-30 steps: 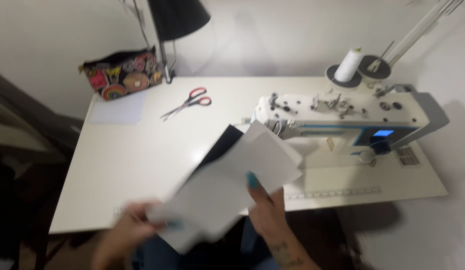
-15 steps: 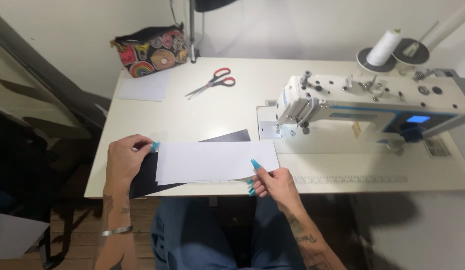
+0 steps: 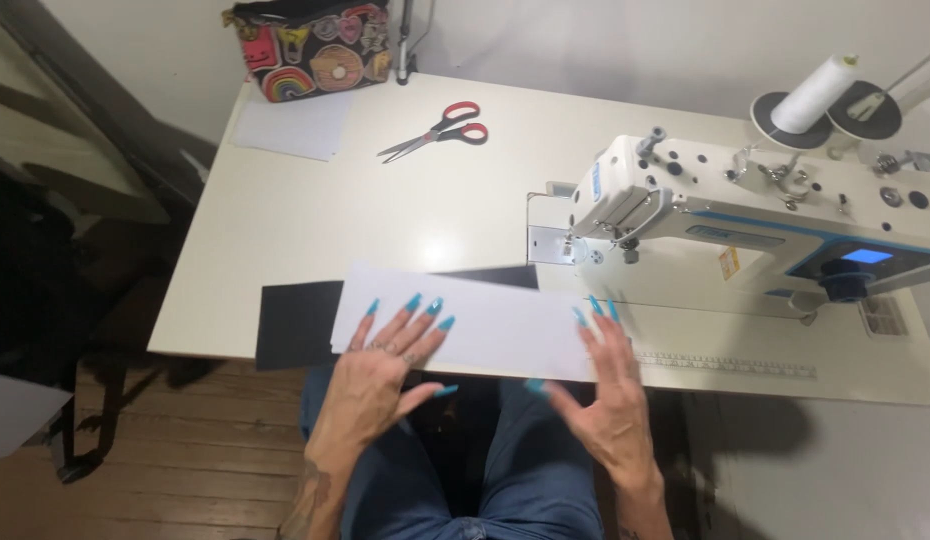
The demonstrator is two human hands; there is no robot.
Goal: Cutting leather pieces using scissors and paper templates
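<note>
White sheet (image 3: 485,325) flat at the near edge of the pale table (image 3: 315,230), on top of a black sheet (image 3: 295,325) of about the same shape; black showing at the left end and as a thin strip behind. Left hand (image 3: 385,365) pressing down on the left part of the white sheet, fingers (image 3: 417,303) spread wide and straight, gripping nothing. Right hand (image 3: 605,390) at the right end, open too, only two fingertips touching the sheet edge, palm over the table edge. Probably flat hands like this to keep both layers even and aligned, not to lift them. Just beyond the right end, a white sewing machine (image 3: 745,215), needle area near the sheets. Farther back, well apart: red scissors (image 3: 440,130), a colourful pouch (image 3: 310,50), a pale paper (image 3: 290,125), a white thread cone (image 3: 815,95).
</note>
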